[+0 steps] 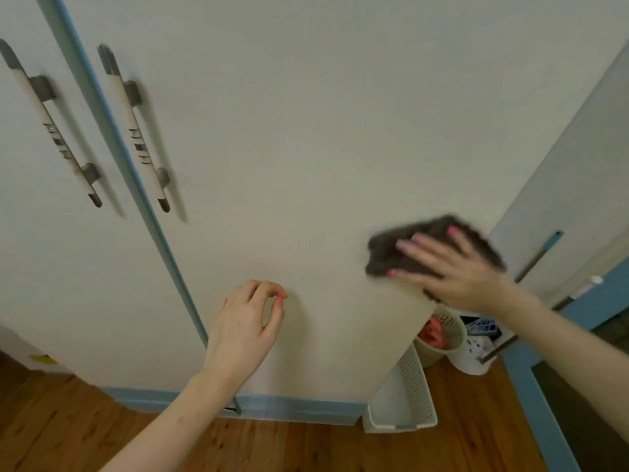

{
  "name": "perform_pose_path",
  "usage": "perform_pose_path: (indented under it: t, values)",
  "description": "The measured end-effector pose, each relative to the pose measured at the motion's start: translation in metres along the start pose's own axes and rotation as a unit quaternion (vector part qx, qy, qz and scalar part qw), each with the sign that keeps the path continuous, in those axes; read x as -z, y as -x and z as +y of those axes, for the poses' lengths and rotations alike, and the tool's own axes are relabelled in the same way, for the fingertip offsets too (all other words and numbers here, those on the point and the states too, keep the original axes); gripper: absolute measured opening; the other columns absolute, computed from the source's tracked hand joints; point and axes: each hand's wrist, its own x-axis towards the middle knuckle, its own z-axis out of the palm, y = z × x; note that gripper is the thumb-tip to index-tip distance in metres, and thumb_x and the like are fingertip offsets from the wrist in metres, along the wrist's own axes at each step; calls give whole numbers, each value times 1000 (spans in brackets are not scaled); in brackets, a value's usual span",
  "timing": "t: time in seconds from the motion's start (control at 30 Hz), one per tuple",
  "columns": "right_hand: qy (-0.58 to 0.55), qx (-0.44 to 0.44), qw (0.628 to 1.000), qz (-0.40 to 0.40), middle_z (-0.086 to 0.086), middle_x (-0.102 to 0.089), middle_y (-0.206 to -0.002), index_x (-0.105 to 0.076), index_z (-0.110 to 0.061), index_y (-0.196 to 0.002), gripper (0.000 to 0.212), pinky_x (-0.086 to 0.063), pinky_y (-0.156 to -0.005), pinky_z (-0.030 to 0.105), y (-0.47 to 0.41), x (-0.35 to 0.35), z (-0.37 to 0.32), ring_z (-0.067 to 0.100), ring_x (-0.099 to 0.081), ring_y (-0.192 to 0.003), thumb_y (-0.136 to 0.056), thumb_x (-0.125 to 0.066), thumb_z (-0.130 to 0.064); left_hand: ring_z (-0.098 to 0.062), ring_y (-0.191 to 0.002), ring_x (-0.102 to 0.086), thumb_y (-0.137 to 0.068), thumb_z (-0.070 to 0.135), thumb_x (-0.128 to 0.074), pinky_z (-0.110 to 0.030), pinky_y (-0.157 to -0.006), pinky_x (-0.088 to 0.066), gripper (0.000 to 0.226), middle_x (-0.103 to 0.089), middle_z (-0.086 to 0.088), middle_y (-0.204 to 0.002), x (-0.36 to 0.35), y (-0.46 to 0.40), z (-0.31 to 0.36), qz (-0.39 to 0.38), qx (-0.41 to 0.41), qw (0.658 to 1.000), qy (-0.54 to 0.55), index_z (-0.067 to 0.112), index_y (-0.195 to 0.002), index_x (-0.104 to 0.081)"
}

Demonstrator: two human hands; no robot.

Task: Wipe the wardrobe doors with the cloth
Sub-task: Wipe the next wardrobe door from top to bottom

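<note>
Cream wardrobe doors fill the view: the right door and the left door, split by a blue-trimmed edge. Each door carries a long bar handle, the right handle and the left handle. A dark grey fluffy cloth lies flat against the right door near its right edge. My right hand presses on it with fingers spread. My left hand hovers at the lower middle of the same door, fingers curled loosely, holding nothing.
A white perforated basket stands on the wooden floor by the wardrobe's right corner. Behind it are a green bin and a white container. A blue-handled stick leans on the right wall.
</note>
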Motion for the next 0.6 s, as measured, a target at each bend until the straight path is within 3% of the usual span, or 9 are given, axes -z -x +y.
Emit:
perform_pose_path:
  t: [0.13, 0.2, 0.27, 0.37, 0.43, 0.47, 0.53, 0.6]
  values:
    - [35, -152, 983, 101, 17, -27, -154, -34, -27, -148, 60, -12, -116, 56, -13, 27, 58, 31, -19, -145, -90, -47, -16, -12, -84, -58, -89, 39, -36, -31, -69, -47, 31, -60, 10, -93, -11, 4, 0, -6, -6, 1000, 4, 25, -95, -63]
    - [11, -201, 970, 137, 13, -23, -157, -35, -26, -147, 57, -11, -116, 57, -19, 16, 42, 30, -16, -146, -93, -47, -13, -13, -83, -59, -89, 38, -37, -33, -68, -49, 30, -61, 9, -92, -21, 9, -4, -9, -10, 1000, 5, 24, -95, -63]
    - [7, -196, 971, 134, 7, -18, -159, -35, -26, -146, 53, -11, -116, 56, -10, -8, -7, 28, -16, -146, -95, -46, -16, -13, -81, -59, -91, 37, -37, -36, -68, -50, 31, -61, 9, -90, -28, 17, -11, -14, -16, 1000, 2, 22, -95, -63]
    - [0, -69, 997, 21, 11, -13, -159, -27, -21, -150, 56, -6, -118, 54, 41, -59, -100, 27, -14, -147, -98, -36, -4, -12, -79, -58, -92, 37, -37, -34, -66, -51, 33, -62, 8, -89, -49, 32, -32, -23, -19, 999, -20, 20, -94, -65]
    - [14, 37, 997, -66, 15, -4, -160, -16, -13, -152, 59, 1, -118, 56, 79, -95, -150, 29, -5, -148, -97, -25, 5, -11, -80, -58, -92, 36, -37, -32, -66, -51, 32, -62, 9, -88, -63, 38, -46, -26, -20, 999, -42, 21, -93, -65]
    - [16, 62, 993, -100, 16, -1, -160, -10, -10, -153, 62, 3, -118, 56, 94, -111, -171, 30, -2, -148, -95, -29, 4, -12, -80, -58, -92, 36, -37, -32, -66, -50, 31, -62, 9, -88, -70, 42, -52, -24, -20, 998, -53, 22, -92, -65]
    - [24, 116, 983, -139, 16, 5, -160, 1, -6, -152, 73, 2, -119, 50, 115, -138, -213, 29, 4, -148, -95, -43, -14, -14, -79, -58, -92, 34, -38, -32, -66, -49, 30, -62, 9, -87, -81, 44, -64, -13, -19, 997, -73, 21, -90, -65]
    - [35, 137, 963, -230, 14, 16, -158, 13, -5, -150, 85, 3, -122, 39, 127, -148, -239, 28, 13, -147, -98, -41, -43, -14, -79, -59, -92, 34, -39, -31, -66, -47, 31, -63, 8, -87, -89, 42, -72, -9, -10, 996, -86, 21, -90, -66]
